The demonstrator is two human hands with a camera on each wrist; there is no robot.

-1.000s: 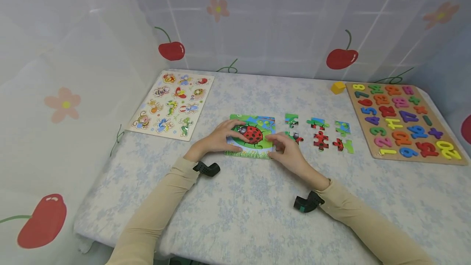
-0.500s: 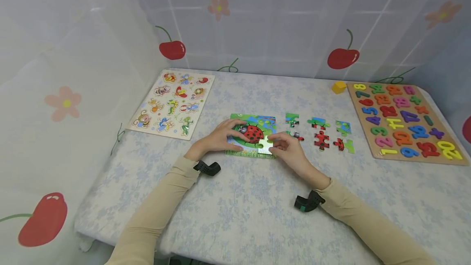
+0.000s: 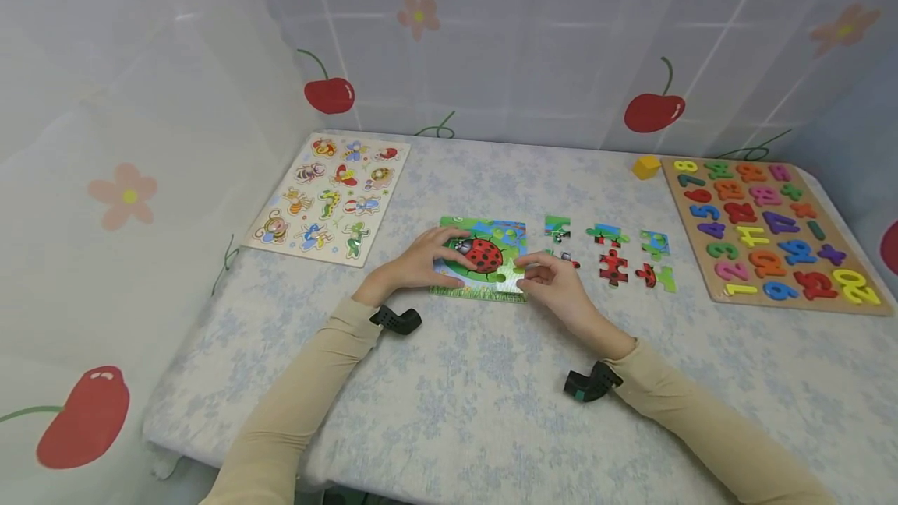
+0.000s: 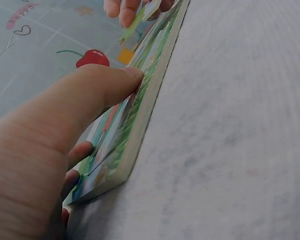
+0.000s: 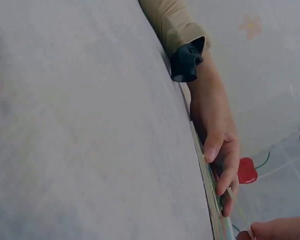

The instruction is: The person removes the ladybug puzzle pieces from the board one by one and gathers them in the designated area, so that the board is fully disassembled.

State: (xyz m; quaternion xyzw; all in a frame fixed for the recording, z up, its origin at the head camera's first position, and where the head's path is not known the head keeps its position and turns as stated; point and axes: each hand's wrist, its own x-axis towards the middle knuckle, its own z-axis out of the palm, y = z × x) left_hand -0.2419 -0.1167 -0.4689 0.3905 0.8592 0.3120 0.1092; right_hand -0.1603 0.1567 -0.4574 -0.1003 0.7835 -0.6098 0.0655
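Observation:
A ladybug jigsaw puzzle board (image 3: 477, 293) with a grassy lower edge lies flat mid-table. My left hand (image 3: 421, 259) rests on its left part with thumb and fingers spread; in the left wrist view the thumb (image 4: 110, 87) touches the printed surface near the edge. Over the lower right of the board, my right hand (image 3: 554, 287) pinches a puzzle piece (image 3: 509, 277) by its right side. That piece has a pale, shiny face and is tilted; its thin edge shows in the right wrist view (image 5: 240, 210), close to the left hand's fingers.
Several loose puzzle pieces (image 3: 613, 268) lie in two rows right of the board. A wooden insect peg board (image 3: 330, 252) is at the back left. At the right stand a number board (image 3: 730, 256) and a yellow block (image 3: 646, 167). Cherry-printed curtains enclose the table.
My right hand has tilted the puzzle piece up from the board, so its pale face shows, and shifted it slightly right. My left hand has stayed on the board.

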